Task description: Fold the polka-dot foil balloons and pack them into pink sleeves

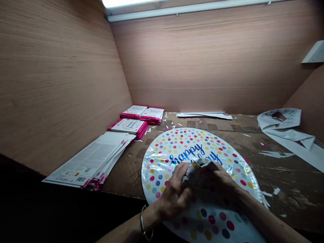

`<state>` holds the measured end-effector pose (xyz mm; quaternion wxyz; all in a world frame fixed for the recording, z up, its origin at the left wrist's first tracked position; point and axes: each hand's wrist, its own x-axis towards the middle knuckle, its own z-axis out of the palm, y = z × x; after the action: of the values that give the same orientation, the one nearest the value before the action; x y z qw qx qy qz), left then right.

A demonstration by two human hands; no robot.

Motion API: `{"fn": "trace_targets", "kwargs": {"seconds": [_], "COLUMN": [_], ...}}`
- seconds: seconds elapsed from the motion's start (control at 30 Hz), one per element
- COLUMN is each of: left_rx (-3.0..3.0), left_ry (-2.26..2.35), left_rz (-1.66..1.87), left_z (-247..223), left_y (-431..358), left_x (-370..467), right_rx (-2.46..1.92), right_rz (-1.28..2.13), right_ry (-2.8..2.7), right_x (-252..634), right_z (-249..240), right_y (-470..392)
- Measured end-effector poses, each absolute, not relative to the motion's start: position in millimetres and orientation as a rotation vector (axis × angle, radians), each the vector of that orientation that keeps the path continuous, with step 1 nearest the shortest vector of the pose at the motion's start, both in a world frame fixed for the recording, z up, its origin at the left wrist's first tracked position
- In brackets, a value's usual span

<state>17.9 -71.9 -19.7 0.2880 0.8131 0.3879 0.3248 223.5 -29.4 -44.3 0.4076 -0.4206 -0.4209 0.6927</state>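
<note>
A large round foil sheet [162, 168] with coloured dots and blue lettering lies over the table's front edge. My left hand [176, 190], with a bangle at the wrist, pinches a gathered, dark-looking fold of foil above the middle of the sheet. My right hand [224, 179] grips the same fold from the other side, its fingers partly hidden behind the foil. The lower part of the sheet hangs in shadow below my hands.
Stacked pink-edged packets [128, 125] and a fanned pile of printed cards [88, 160] line the left wall. White strips [204, 115] lie at the back. Crumpled paper [286, 130] is at the right, and small scraps dot the wooden table [286, 175].
</note>
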Motion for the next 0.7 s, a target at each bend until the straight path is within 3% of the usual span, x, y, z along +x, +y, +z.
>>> {"fn": "trace_targets", "kwargs": {"seconds": [0.1, 0.23, 0.53, 0.6, 0.7], "left_rx": [2.483, 2.59, 2.611, 2.625, 2.546], "left_ry": [1.39, 1.391, 1.357, 1.507, 2.087], "left_rz": [0.563, 0.162, 0.147, 0.171, 0.135], "left_z": [-41, -48, -42, -34, -12], "left_y": [-67, -38, 19, 17, 5], "left_x": [0, -14, -5, -27, -84], "right_rx": [-1.068, -1.001, -1.027, -1.045, -1.083], "right_rz": [1.714, 1.719, 1.719, 1.701, 1.684], "right_ry": [-0.989, -0.837, -0.609, -0.597, -0.574], "right_x": [226, 227, 231, 233, 237], "right_z": [-53, -59, -62, -65, -71], "right_y": [-20, 5, 48, 47, 46]}}
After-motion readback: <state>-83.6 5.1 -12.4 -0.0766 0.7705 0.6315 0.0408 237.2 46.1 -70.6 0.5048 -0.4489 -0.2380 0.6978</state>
